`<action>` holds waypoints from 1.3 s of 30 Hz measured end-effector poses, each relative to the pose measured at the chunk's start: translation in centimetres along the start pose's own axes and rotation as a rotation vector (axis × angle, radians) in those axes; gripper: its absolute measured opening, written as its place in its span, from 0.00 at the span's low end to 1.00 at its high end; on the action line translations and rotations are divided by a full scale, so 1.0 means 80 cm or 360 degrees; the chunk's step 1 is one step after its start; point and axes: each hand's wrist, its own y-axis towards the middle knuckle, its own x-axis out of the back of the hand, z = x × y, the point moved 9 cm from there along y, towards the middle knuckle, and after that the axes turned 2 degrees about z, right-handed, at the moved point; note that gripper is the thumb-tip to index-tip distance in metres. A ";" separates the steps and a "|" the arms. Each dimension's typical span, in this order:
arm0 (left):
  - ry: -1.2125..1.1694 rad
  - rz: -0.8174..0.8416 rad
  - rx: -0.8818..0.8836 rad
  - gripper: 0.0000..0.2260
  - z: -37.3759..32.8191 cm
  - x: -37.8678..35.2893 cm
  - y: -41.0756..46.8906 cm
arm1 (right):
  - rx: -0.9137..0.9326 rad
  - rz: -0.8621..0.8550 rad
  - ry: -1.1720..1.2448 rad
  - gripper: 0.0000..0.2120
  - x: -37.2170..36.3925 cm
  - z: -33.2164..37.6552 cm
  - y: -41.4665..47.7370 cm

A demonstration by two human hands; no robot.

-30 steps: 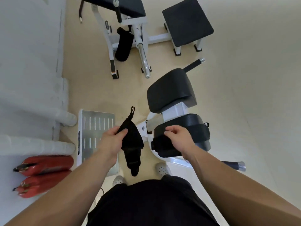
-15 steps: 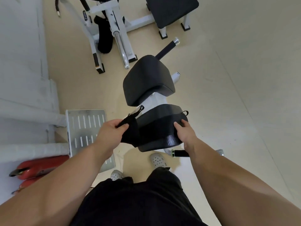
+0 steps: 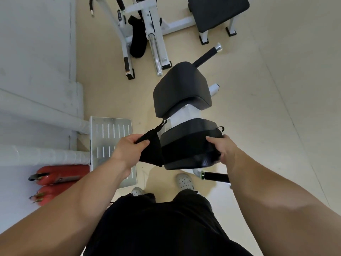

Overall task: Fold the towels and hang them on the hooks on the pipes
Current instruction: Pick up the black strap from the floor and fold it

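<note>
Beige floor [image 3: 276,108], smooth, matte. White metal gym machine [image 3: 186,115] with two black padded cushions, rounded corners, leathery sheen. Black towel [image 3: 182,146], thin soft fabric, pulled as flat band across near edge of lower cushion [image 3: 191,164]; left end sags in pointed fold past cushion's left edge. Left hand [image 3: 127,150] pinches that end, thumb over fingers. Right hand [image 3: 225,148] curled around towel's right end at cushion's right edge. Narrow strap loop [image 3: 160,126] juts from left end.
</note>
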 end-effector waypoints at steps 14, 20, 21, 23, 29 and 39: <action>0.0146 0.0059 -0.0082 0.05 -0.014 -0.053 -0.007 | 0.0715 -0.0170 -0.0563 0.14 -0.022 0.041 -0.041; 0.0078 -0.0069 -0.0080 0.05 -0.010 -0.015 -0.014 | 0.0965 0.0435 -0.0620 0.08 -0.082 0.056 -0.124; 0.0051 -0.0100 -0.0078 0.05 -0.010 -0.004 -0.016 | 0.0960 0.0564 -0.0626 0.07 -0.092 0.059 -0.138; -0.0024 -0.0164 -0.0094 0.06 -0.013 0.021 -0.021 | 0.0944 0.0766 -0.0642 0.05 -0.112 0.065 -0.167; -0.0310 -0.0373 -0.0185 0.07 -0.017 0.118 -0.055 | 0.1037 0.0908 -0.0630 0.12 -0.173 0.097 -0.233; -0.0774 -0.0925 -0.0191 0.08 0.083 0.299 -0.141 | 0.1223 0.1129 -0.0771 0.21 -0.353 0.090 -0.328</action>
